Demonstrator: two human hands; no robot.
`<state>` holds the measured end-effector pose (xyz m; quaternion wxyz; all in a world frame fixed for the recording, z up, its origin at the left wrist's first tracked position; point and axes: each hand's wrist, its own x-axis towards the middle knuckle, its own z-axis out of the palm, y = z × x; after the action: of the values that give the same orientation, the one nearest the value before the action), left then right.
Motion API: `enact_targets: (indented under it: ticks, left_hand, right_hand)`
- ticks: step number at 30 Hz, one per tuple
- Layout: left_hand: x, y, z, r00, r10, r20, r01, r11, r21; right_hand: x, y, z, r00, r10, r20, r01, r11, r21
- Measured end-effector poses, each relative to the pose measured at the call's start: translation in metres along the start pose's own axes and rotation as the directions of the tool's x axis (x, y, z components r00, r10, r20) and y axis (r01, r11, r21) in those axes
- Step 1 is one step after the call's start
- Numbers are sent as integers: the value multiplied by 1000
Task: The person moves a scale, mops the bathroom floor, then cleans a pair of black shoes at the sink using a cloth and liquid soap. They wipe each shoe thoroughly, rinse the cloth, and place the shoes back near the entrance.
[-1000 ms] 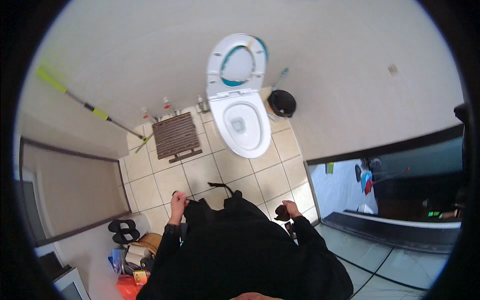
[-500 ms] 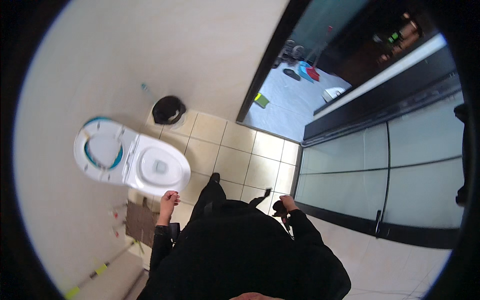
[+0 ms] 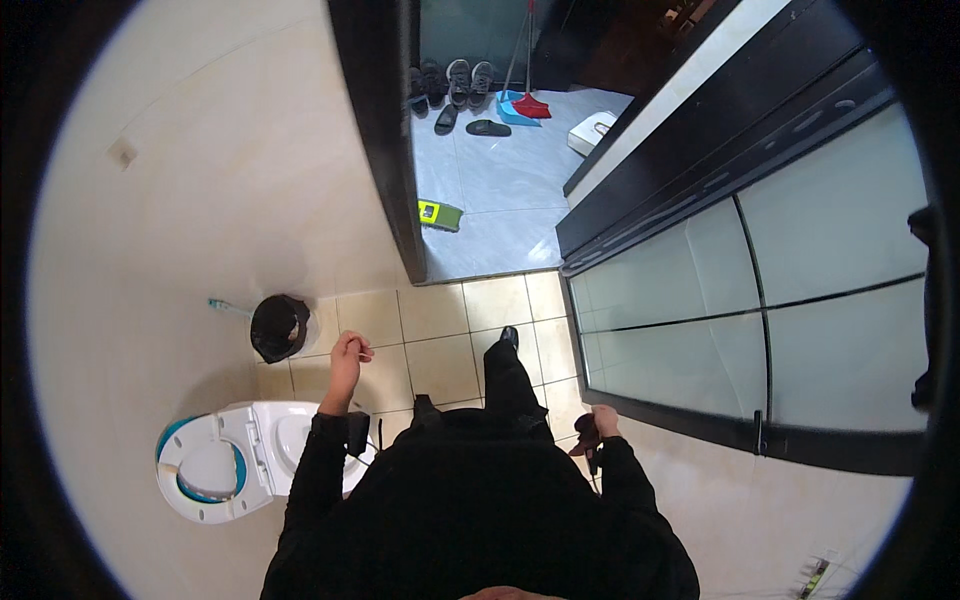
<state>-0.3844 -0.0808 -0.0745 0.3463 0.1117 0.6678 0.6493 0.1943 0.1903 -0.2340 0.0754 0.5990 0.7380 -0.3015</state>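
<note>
My left hand [image 3: 350, 358] hangs over the floor tiles in front of the black-lined bin, its fingers curled in. Whatever it may hold is too small to make out. A black box-like device [image 3: 357, 434] sits at my left wrist. Lower right, my right hand [image 3: 604, 420] is closed beside the frosted door's lower frame. Against its fingers lies a dark brown or black thing [image 3: 584, 432], whose kind I cannot tell. Partly behind my left forearm stands a white toilet [image 3: 262, 410] with its lid raised and a teal rim behind it.
The black-lined bin [image 3: 282, 328] stands by the wall, a teal-handled brush [image 3: 228, 305] beside it. Ahead is a dark-framed doorway [image 3: 402, 200]. Beyond lie shoes [image 3: 458, 82], slippers [image 3: 488, 128], a red broom [image 3: 531, 106], a blue dustpan [image 3: 515, 112] and a green-yellow box [image 3: 440, 215]. A frosted glass door [image 3: 680, 270] borders the right.
My view has turned right, so the doorway now lies ahead and the toilet at lower left. My left hand has moved from beside the toilet bowl to in front of the bin. One foot has stepped forward.
</note>
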Motion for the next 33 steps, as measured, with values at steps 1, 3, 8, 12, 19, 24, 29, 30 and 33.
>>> enact_targets:
  ticks: [1, 3, 8, 12, 19, 24, 29, 30, 33]
  left_hand:
    - [17, 9, 16, 999, 50, 5, -50, 999, -7]
    - [45, 25, 47, 998, -8, 64, 4, 999, 50]
    - [107, 62, 152, 969, -163, 188, 126, 973, 195]
    - [140, 92, 233, 916, -201, 348, 120, 963, 242]
    - [235, 131, 326, 888, -277, 366, 244, 960, 135]
    - [331, 179, 368, 945, 257, 202, -325, 810, 489]
    - [421, 233, 380, 923, 319, 217, -385, 781, 491]
    - [433, 239, 380, 939, 266, 220, -340, 823, 454]
    - [463, 253, 374, 977, 28, 209, -71, 977, 202]
  right_hand:
    - [21, 0, -10, 996, 49, -78, -38, 990, 133]
    - [71, -9, -36, 967, 246, 67, -240, 792, 561]
    - [209, -98, -118, 978, 151, 143, -203, 560, 803]
    - [303, -216, -184, 970, -77, 229, -174, 432, 885]
    - [433, -452, -238, 755, -414, 509, -571, -34, 820]
    - [467, -573, -254, 555, -622, 552, -756, -100, 647]
    - [497, -657, -289, 440, -632, 638, -821, 4, 571]
    - [503, -670, -293, 430, -601, 673, -831, 28, 556]
    - [519, -717, -304, 397, -562, 726, -775, 219, 593]
